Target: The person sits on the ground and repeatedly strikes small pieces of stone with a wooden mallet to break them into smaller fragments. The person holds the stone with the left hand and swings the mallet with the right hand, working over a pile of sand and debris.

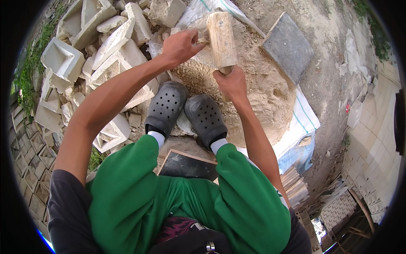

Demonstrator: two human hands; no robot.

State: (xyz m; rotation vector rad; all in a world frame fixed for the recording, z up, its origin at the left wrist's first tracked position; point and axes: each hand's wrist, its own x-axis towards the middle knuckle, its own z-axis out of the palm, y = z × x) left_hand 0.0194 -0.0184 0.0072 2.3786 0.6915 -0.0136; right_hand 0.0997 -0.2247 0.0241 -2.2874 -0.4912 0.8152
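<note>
My right hand [231, 83] is closed round the handle of a wooden mallet, whose thick pale head [222, 40] is raised over the crushed stone. My left hand [181, 45] is just left of the mallet head, with its fingers curled in. A small tan piece [203, 41] sticks out from these fingers; its kind cannot be made out, and the rest of it is hidden. Below both hands spreads a heap of crumbly tan rubble and powder [256, 80], lying on a white woven sack [305, 114] with green stripes.
Broken cream-coloured hollow blocks [63, 63] are piled at the left. A flat grey slab [289, 47] lies at the heap's right edge. My feet, in dark clogs [206, 116], stand at its near side. A dark board [188, 165] lies between my legs. Stacked tiles [368, 122] stand far right.
</note>
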